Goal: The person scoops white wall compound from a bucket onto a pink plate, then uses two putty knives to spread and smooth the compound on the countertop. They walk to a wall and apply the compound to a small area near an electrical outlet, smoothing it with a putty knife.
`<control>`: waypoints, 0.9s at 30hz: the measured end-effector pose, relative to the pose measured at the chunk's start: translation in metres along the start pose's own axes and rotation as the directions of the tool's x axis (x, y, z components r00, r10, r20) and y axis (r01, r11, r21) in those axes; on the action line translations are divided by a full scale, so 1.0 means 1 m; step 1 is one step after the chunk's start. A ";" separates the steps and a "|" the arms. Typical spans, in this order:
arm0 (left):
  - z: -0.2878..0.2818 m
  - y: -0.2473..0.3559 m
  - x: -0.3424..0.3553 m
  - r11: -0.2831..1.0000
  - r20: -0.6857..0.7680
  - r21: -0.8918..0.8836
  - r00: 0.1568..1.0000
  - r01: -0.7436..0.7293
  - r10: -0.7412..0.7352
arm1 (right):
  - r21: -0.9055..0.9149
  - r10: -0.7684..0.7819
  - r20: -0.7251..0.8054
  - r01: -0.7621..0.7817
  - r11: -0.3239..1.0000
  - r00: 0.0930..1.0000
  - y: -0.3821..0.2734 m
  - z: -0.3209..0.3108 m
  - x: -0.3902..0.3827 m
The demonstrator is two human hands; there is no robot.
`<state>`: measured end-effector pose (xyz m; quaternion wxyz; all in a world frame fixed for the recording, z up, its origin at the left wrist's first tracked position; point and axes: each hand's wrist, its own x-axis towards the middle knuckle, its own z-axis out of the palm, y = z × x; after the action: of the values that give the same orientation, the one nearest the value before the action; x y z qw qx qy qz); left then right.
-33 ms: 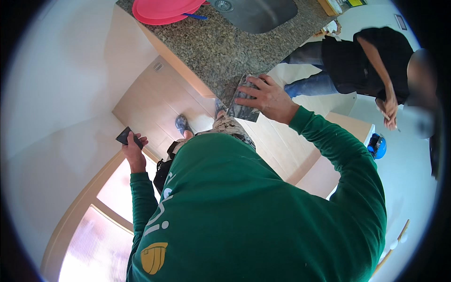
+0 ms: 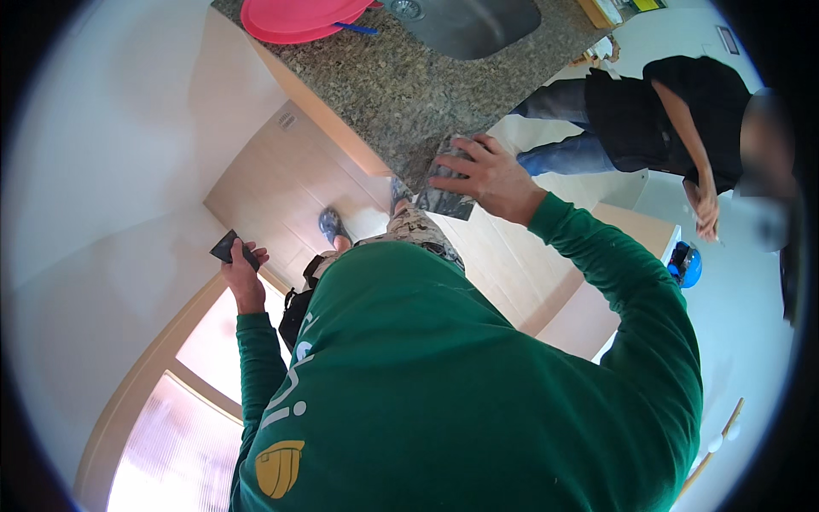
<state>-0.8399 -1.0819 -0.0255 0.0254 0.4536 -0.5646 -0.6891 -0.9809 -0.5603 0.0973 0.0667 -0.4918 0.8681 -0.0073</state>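
My left hand [image 2: 241, 266], low on the left, grips a small black flat piece [image 2: 223, 246] away from the counter. My right hand [image 2: 503, 183] presses with bent fingers on a dark, grey-streaked flat piece [image 2: 448, 200] at the near corner of the speckled granite countertop [image 2: 358, 94]. The piece juts below that corner, toward my body, and its top is partly hidden by my fingers. My green sleeves and shirt fill the lower middle of the view.
Pink plates [image 2: 290, 21], a blue utensil [image 2: 355, 28] and a steel sink [image 2: 478, 30] are on the counter. A co-worker in black [image 2: 691, 85] stands close at the right, hands low. A blue round object [image 2: 687, 266] is at right. A door with ribbed glass [image 2: 171, 435] is lower left.
My right hand and the piece under it have shifted very slightly to the right. The co-worker's hands have moved a little. My left hand looks the same.
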 end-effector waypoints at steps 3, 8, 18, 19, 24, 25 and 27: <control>-0.009 0.000 -0.002 1.000 -0.004 -0.001 1.000 0.003 -0.003 | -0.019 0.131 -0.027 -0.131 0.991 0.991 -0.028 0.003 0.006; 0.004 -0.002 0.006 1.000 0.039 0.003 0.999 0.010 -0.010 | -0.299 0.405 -0.081 -0.410 0.862 0.911 -0.010 -0.052 0.106; 0.008 0.042 0.000 0.997 0.070 0.017 0.995 -0.073 0.072 | -0.143 0.353 -0.088 -0.363 0.921 0.931 -0.045 -0.040 0.078; 0.009 0.041 -0.004 0.998 0.074 0.018 0.996 -0.060 0.059 | -0.392 0.381 -0.064 -0.375 0.840 0.922 -0.023 -0.040 0.078; 0.039 0.042 -0.018 0.981 0.290 0.166 0.956 -0.103 0.052 | -0.177 0.791 0.019 -0.777 0.605 0.611 0.136 -0.062 0.100; 0.045 0.046 -0.022 0.969 0.318 0.191 0.944 -0.155 0.089 | -0.155 0.766 -0.017 -0.758 0.633 0.643 0.126 -0.055 0.103; 0.059 0.056 -0.027 0.942 0.359 0.217 0.919 -0.255 0.166 | -0.103 0.643 -0.088 -0.649 0.754 0.761 0.088 -0.033 0.100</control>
<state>-0.8894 -1.0425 0.0328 -0.0560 0.2652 -0.6917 -0.6694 -1.1110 -0.6017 0.1119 0.0133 -0.1652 0.9844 0.0597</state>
